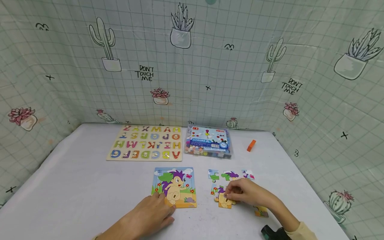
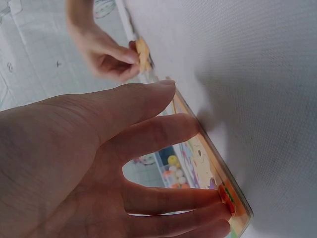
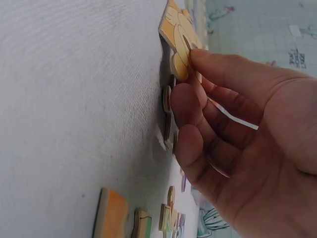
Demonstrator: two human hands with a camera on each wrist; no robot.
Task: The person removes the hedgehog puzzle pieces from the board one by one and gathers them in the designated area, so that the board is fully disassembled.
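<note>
A square hedgehog picture board (image 1: 192,186) lies on the table. My left hand (image 1: 151,211) rests at its lower left corner, the fingertips touching the board's near edge (image 2: 230,191) with the fingers extended. To the right, my right hand (image 1: 249,192) pinches a jigsaw piece (image 3: 178,34) between thumb and fingers; this piece (image 1: 224,202) shows the hedgehog's tan belly and foot. It sits below a piece with purple spines (image 1: 221,189). Above are a blue-and-green corner piece (image 1: 213,174), a purple-and-green piece (image 1: 230,175) and a piece with a pink butterfly (image 1: 248,174). The right hand hides some pieces.
Under the right forearm lies an orange-and-green piece (image 1: 261,212). Farther back are a wooden alphabet board (image 1: 109,156), a clear box of colored beads (image 1: 208,141) and a small orange block (image 1: 251,145). A dark object (image 1: 271,233) is beside the right wrist. Patterned cloth (image 1: 192,66) hangs behind.
</note>
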